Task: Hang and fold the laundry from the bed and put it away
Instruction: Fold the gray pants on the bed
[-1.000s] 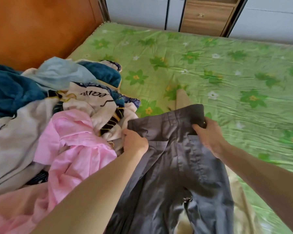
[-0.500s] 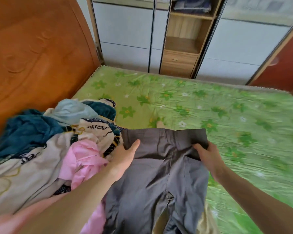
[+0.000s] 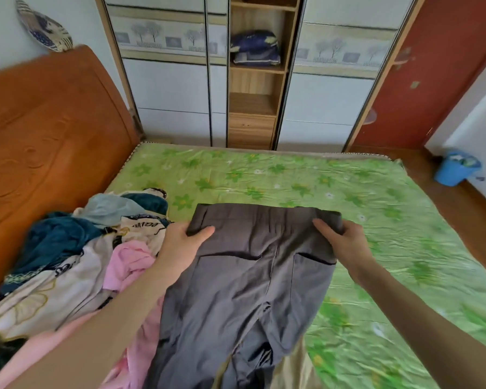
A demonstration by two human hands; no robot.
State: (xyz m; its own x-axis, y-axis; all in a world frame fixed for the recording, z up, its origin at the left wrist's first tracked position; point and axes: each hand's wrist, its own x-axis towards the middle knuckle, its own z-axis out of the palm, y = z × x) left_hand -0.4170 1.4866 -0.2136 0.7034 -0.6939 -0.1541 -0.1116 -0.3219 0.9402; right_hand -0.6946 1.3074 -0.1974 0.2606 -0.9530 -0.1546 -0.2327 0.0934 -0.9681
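A pair of dark grey trousers (image 3: 244, 276) hangs spread out in front of me over the bed, waistband up and legs trailing down toward me. My left hand (image 3: 183, 242) grips the left end of the waistband, thumb over the cloth. My right hand (image 3: 345, 242) grips the right end, fingers curled round it. The waistband is stretched flat between the two hands. A heap of laundry (image 3: 76, 256) lies on the left of the bed: teal, pale blue, cream printed and pink pieces. A beige garment (image 3: 295, 369) shows under the trouser legs.
The bed has a green flowered sheet (image 3: 320, 186) and an orange wooden headboard (image 3: 48, 122) on the left. Beyond the bed stands a wardrobe with white sliding doors (image 3: 174, 88) and open wooden shelves (image 3: 254, 102) holding folded bedding. A blue bin (image 3: 455, 167) stands on the floor, right.
Both hands have lifted the trousers higher and pulled the waistband wide and flat. My head has tipped up, bringing the wardrobe and the red door into view.
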